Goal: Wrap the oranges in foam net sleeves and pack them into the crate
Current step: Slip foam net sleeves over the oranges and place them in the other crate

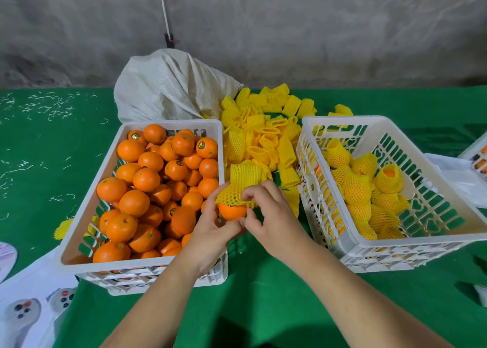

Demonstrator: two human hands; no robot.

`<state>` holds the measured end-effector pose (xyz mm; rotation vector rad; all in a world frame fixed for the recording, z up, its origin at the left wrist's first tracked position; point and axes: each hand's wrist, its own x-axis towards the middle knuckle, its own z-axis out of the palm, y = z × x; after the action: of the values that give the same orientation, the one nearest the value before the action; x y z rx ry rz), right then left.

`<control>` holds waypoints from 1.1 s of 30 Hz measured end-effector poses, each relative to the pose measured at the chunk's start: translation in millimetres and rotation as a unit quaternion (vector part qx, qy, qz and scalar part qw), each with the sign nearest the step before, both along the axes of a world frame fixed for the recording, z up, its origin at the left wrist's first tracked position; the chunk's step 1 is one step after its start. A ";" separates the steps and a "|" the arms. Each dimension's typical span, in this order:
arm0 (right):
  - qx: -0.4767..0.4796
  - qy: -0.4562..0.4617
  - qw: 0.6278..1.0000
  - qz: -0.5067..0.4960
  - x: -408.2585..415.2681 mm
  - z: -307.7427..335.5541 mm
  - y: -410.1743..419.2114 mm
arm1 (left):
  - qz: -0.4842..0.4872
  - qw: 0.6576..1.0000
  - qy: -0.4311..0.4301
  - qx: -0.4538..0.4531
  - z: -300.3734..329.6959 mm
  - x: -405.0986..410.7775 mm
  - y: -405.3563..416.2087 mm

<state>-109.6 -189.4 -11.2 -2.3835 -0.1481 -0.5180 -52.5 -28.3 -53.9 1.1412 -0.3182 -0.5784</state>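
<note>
1. Orange [232, 212] held in the gap between the two crates, above the green cloth [263, 308], just off the near right corner of the supply crate [79, 216].
2. Left hand [210, 239] cupped under and behind the fruit, fingers curled round its lower half; fruit's full weight taken here.
3. Right hand [271, 216] pinching the lower rim of the foam net sleeve [241, 187] on the fruit's right side, fingers curled on the mesh.
4. Sleeve seated on the orange's top only. Mouth stretched over the crown; lower half of the peel bare. Unfilled part standing above the fruit, pointing away from the body.
5. Key relation: sleeve's long axis roughly upright and in line with the fruit, orange directly below the mouth. Judged next pull: rim drawn down and toward the body, against the left palm.
6. Risk, as judged: left rim lagging while only the right side gets pulled, net going on skewed.
7. Packing crate [448, 216] to the right, partly filled with wrapped oranges [355, 189]. Right hand the nearer one for the drop-off.
8. Spare sleeves [263, 136] heaped between the crates, beyond the hands; white sack [168, 84] behind them.
</note>
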 end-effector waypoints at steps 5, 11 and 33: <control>0.019 -0.097 0.994 -0.038 11.8 7.8 -15.1 | 0.114 0.991 -0.056 0.051 6.3 -11.9 -14.1; 0.006 -0.126 0.989 -0.083 12.2 3.9 1.6 | 0.181 0.979 -0.074 0.062 5.9 -15.6 -22.6; 0.052 0.030 0.995 -0.085 19.1 -14.0 -29.1 | 0.166 0.982 -0.060 0.074 7.6 -13.1 -18.0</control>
<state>-90.5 -218.6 -25.2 -2.3186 0.1067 -0.5192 -65.6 -46.3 -46.3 1.3436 -0.1838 -0.2424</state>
